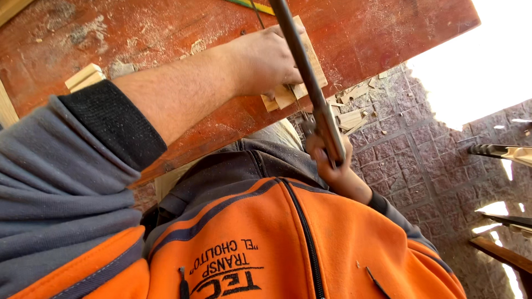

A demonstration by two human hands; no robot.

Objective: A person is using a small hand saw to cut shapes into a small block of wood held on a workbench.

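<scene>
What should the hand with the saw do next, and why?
Probably push the saw forward in another short stroke. The right hand grips its handle, the blade lies across the small wooden piece, and the left hand presses that piece onto the red board. Offcuts lie on the paving below, but this piece looks not yet cut through.

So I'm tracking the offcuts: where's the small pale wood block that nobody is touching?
In the head view, the pale wood block lies at upper left on the red workbench, just above the left forearm's dark cuff, well away from the left hand and the saw.
</scene>
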